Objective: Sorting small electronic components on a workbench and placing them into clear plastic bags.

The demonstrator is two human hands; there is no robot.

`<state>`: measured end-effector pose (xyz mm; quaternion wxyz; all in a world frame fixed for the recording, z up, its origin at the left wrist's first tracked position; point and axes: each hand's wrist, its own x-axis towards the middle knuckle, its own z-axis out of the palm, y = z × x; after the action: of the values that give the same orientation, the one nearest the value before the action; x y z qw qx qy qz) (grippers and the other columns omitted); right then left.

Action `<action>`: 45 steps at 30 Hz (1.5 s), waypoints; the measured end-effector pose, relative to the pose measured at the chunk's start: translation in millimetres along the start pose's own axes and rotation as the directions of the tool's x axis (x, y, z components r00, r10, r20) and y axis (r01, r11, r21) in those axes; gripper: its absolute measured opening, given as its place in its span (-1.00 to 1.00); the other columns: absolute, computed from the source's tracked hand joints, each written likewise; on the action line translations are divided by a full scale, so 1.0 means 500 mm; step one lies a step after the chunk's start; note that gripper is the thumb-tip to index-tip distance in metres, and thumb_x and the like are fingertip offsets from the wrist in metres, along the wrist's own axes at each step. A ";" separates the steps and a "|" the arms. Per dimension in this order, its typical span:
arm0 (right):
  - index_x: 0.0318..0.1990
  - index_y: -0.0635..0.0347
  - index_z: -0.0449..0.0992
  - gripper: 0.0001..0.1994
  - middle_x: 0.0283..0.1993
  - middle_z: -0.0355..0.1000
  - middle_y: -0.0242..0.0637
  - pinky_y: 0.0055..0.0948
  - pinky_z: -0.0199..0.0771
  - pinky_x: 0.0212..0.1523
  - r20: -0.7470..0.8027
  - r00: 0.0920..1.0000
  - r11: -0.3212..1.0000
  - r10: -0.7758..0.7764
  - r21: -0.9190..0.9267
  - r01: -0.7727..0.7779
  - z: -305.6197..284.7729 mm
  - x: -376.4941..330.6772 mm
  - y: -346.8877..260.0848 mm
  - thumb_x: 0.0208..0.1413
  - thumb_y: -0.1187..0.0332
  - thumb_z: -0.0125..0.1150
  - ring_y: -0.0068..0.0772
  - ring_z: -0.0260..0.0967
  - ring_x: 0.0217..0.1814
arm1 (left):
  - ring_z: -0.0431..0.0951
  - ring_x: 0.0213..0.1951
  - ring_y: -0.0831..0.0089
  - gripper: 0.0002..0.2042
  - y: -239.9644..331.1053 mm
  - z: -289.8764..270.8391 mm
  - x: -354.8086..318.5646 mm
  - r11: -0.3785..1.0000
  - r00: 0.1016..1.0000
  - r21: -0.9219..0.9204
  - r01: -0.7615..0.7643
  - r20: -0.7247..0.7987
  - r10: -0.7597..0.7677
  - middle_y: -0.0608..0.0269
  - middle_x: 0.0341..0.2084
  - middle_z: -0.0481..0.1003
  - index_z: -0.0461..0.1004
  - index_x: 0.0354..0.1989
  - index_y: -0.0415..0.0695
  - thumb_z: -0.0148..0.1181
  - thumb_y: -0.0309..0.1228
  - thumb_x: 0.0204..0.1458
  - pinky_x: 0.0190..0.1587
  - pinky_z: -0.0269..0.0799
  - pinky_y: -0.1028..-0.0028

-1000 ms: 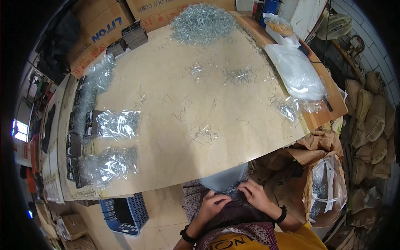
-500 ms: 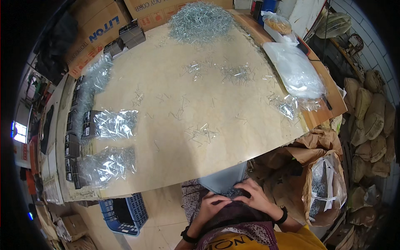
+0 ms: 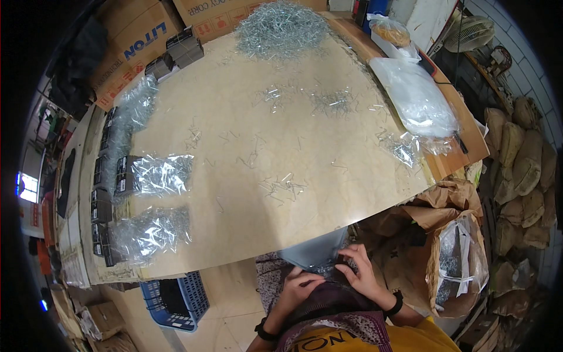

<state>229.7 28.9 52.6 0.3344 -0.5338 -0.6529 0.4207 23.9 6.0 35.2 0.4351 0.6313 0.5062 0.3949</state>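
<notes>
Beige, marble-patterned tabletop [image 3: 246,152] as ref. Just below its near edge, a small clear plastic bag w/ metal bits [image 3: 316,255] sits in the lap. Left hand [image 3: 300,283] & right hand [image 3: 358,271] pinch its lower end, fingers curled on it. Blue plastic crate [image 3: 176,299] on floor, left of hands.

Blue crate [image 3: 176,299], heaped metal clips [image 3: 281,26]

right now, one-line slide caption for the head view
Both hands, left hand and right hand, hold a clear bag below the table edge.
</notes>
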 end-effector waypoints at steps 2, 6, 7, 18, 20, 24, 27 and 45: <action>0.07 0.00 0.40 -0.57 0.07 0.26 -0.08 -0.20 0.22 0.08 0.076 0.997 1.000 -0.005 -0.016 0.006 0.005 0.009 0.001 0.01 0.32 0.30 -0.04 0.18 0.17 | 0.48 -0.37 0.41 -0.88 -0.009 0.003 -0.003 0.995 0.997 -0.050 0.082 0.007 -0.081 0.25 -0.47 0.52 0.64 -0.40 -0.11 0.36 -0.52 -0.17 -0.29 0.40 0.48; 0.02 -0.08 0.43 -0.58 -0.11 0.23 -0.17 -0.18 0.11 0.10 0.364 0.929 0.989 -0.071 -0.094 0.113 0.007 0.007 0.025 -0.04 0.27 0.34 -0.13 0.17 0.03 | 0.46 -0.35 0.42 -0.87 -0.021 0.000 -0.008 0.994 0.994 -0.044 0.101 0.043 -0.099 0.26 -0.48 0.52 0.64 -0.39 -0.10 0.37 -0.51 -0.17 -0.26 0.39 0.48; 0.01 -0.09 0.44 -0.57 -0.14 0.21 -0.21 -0.23 0.12 0.10 0.464 0.883 0.986 -0.063 -0.110 0.128 0.008 0.006 0.030 -0.07 0.30 0.37 -0.17 0.18 -0.02 | 0.46 -0.35 0.42 -0.87 -0.019 0.001 -0.007 0.994 0.994 -0.045 0.099 0.044 -0.097 0.26 -0.48 0.52 0.64 -0.39 -0.10 0.37 -0.51 -0.17 -0.26 0.39 0.48; -0.12 0.02 0.50 -0.75 -0.22 0.30 -0.14 -0.25 0.34 -0.10 0.481 0.877 1.000 -0.016 -0.008 0.022 0.013 0.013 0.037 0.00 0.39 0.24 -0.03 0.33 -0.09 | 0.49 -0.23 0.43 -0.92 -0.041 0.007 -0.011 0.986 0.978 -0.077 0.151 0.155 -0.138 0.24 -0.36 0.57 0.63 -0.43 -0.14 0.37 -0.53 -0.15 -0.18 0.41 0.50; -0.13 0.03 0.49 -0.77 -0.23 0.33 -0.14 -0.25 0.37 -0.14 0.487 0.873 0.998 0.017 0.039 -0.041 0.019 0.005 0.049 0.01 0.41 0.21 -0.03 0.36 -0.12 | 0.48 -0.13 0.38 -0.85 -0.077 0.016 -0.028 0.985 0.965 -0.104 0.139 0.236 -0.111 0.16 -0.24 0.54 0.59 -0.34 -0.16 0.36 -0.51 -0.13 -0.09 0.41 0.47; -0.18 0.09 0.49 -0.81 -0.27 0.38 -0.17 -0.24 0.41 -0.27 0.562 0.825 0.995 -0.056 -0.040 0.095 0.005 0.001 0.045 0.02 0.50 0.18 -0.04 0.41 -0.23 | 0.39 0.11 0.33 -0.62 -0.036 -0.006 -0.037 0.879 0.901 -0.271 0.391 0.307 -0.306 0.06 0.07 0.37 0.42 -0.07 -0.19 0.36 -0.49 -0.10 0.16 0.32 0.38; -0.21 0.09 0.51 -0.83 -0.27 0.37 -0.20 -0.26 0.42 -0.32 0.500 0.858 0.992 -0.118 0.028 0.120 -0.018 0.019 -0.022 0.02 0.52 0.18 -0.08 0.42 -0.30 | 0.35 0.15 0.38 -0.48 0.003 -0.038 -0.044 0.836 0.924 -0.396 0.380 0.205 -0.323 0.12 0.15 0.28 0.31 0.02 -0.13 0.40 -0.52 -0.15 0.18 0.31 0.38; -0.19 0.27 0.52 -0.79 -0.11 0.38 -0.17 -0.46 0.42 -0.18 0.185 0.967 0.970 -0.176 0.200 0.138 -0.035 0.075 -0.140 -0.03 0.55 0.26 -0.35 0.39 -0.17 | 0.49 -0.09 0.56 -0.58 0.089 -0.073 0.019 0.640 0.868 -0.586 0.497 0.350 -0.354 0.20 -0.05 0.48 0.41 0.06 -0.27 0.26 -0.61 -0.03 -0.01 0.43 0.53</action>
<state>208.3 63.6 123.0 0.3472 -0.4014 -0.6818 0.5035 4.3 16.1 89.3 0.7588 0.3352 0.4213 0.3666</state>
